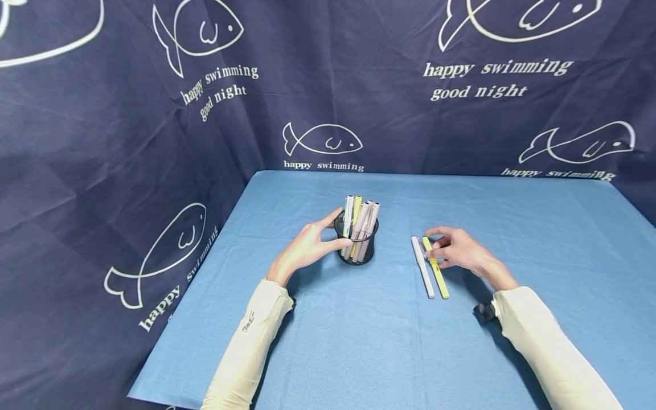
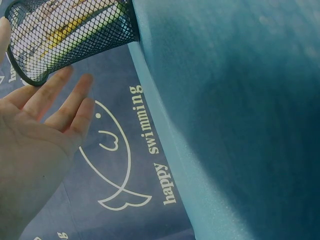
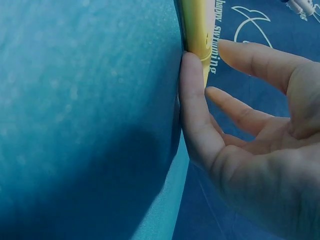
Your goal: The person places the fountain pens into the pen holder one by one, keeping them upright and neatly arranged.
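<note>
A black mesh pen holder point(image 1: 359, 257) stands left of centre on the blue cloth, with several capped pens point(image 1: 364, 219) upright in it: white, yellow and pale pinkish. My left hand point(image 1: 307, 246) holds it by its left side, thumb at the front of the rim and a finger at the back. To the right, a yellow pen point(image 1: 439, 280) lies flat, with a white pen point(image 1: 424, 273) close along its left. My right hand point(image 1: 458, 247) is bent over the yellow pen's far half. In the right wrist view, a fingertip point(image 3: 191, 62) touches this pen and the thumb is right beside it.
Blue cloth point(image 1: 359, 341) covers the table. Dark navy fabric point(image 1: 318, 68) printed with white fish and lettering hangs behind the table and along its left side. A dark strap point(image 1: 484, 312) is at the right wrist, by the cream sleeve.
</note>
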A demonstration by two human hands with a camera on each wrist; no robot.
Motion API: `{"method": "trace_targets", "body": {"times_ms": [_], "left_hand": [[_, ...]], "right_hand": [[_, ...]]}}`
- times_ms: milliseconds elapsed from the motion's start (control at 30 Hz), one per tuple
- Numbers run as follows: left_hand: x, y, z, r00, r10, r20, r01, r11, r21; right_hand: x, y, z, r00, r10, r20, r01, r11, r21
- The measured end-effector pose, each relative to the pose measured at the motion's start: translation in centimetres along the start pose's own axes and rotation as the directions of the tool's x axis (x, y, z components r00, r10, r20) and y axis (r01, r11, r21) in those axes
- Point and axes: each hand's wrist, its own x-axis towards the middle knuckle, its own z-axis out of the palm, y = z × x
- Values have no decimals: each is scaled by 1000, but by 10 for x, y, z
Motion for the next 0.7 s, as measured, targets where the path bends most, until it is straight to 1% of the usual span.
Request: {"method": "trace_targets", "body": {"times_ms": [267,500,700], "left_hand": [[-1,1,0,1000,-2,1,2,1000,-3],[-1,1,0,1000,8,-3,-8,1000,-3],[-2,1,0,1000,5,-7,-5,1000,-3]], "right_hand": [[-1,1,-1,1000,-21,20,21,1000,-12],[-1,0,0,999,-23,26,24,998,-58],[-1,-1,1,999,-35,26,37,995,-88]]}}
